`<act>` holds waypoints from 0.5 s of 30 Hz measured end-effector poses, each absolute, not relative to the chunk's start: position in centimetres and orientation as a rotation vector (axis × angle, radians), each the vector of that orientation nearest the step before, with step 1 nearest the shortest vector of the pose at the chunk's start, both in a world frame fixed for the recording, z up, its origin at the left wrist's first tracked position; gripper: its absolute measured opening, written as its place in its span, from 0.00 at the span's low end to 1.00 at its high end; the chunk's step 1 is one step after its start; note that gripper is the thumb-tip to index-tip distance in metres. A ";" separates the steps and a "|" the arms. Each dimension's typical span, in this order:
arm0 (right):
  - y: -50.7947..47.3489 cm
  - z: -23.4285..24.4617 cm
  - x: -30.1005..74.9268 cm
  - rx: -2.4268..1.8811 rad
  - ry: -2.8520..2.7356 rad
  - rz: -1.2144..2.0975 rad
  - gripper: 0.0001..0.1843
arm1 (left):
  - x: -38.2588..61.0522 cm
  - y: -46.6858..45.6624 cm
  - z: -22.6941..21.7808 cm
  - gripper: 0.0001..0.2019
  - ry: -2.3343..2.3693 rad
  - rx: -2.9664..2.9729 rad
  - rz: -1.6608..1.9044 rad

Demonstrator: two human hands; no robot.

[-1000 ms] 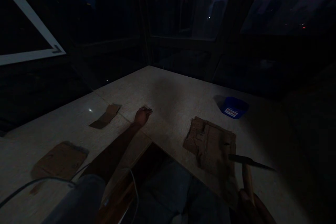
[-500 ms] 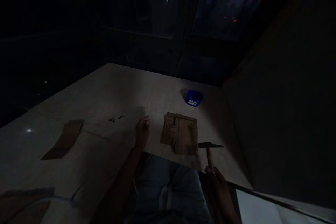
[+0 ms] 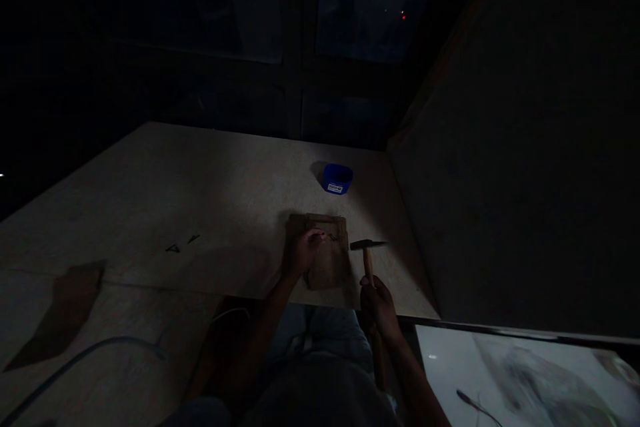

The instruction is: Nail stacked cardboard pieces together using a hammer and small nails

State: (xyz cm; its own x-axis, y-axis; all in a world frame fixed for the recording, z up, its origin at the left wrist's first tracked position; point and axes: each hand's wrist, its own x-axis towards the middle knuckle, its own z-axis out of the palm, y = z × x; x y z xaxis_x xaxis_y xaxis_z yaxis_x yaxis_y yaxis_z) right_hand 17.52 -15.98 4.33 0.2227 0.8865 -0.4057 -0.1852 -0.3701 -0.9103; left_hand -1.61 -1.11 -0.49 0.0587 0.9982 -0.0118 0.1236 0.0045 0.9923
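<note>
My right hand (image 3: 379, 303) is wrapped round the wooden handle of a hammer (image 3: 368, 255), its dark metal head up, just right of a stack of brown cardboard pieces (image 3: 327, 273). Over the stack, my left hand (image 3: 301, 252) has its fingers pinched together near a small dark mark on the cardboard. Dim light hides what those fingertips hold, if anything. The cardboard lies flat near the table's front edge, partly covered by my left hand.
A blue container (image 3: 337, 179) with a white label stands behind the cardboard. Thin dark pieces (image 3: 173, 249) lie to the left, beyond a loose cardboard strip (image 3: 75, 293) and a cable (image 3: 100, 343). A wall panel (image 3: 500, 213) rises at right.
My left hand has moved right, from the bare tabletop onto the cardboard. The hammer has come up and closer to the stack's right edge. My view has shifted to the right.
</note>
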 end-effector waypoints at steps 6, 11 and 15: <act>-14.7 3.9 17.7 -1.512 -0.756 1.332 0.23 | -1.0 -0.4 -1.4 0.16 1.267 1.482 0.969; -14.2 4.2 17.5 -1.543 -0.832 1.318 0.23 | -0.2 -0.1 -1.5 0.16 1.233 1.435 0.927; -14.3 3.7 17.4 -1.543 -0.888 1.395 0.24 | -0.1 -0.1 -1.8 0.13 1.231 1.394 0.947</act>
State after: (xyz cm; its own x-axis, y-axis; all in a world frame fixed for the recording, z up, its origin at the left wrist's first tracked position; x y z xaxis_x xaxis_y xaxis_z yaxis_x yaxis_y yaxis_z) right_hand 17.38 -14.32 3.74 0.1253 0.9138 -0.3864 -0.0368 -0.3849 -0.9222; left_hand -0.14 -0.09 -1.80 0.1732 0.9830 -0.0603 0.1936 0.0261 0.9807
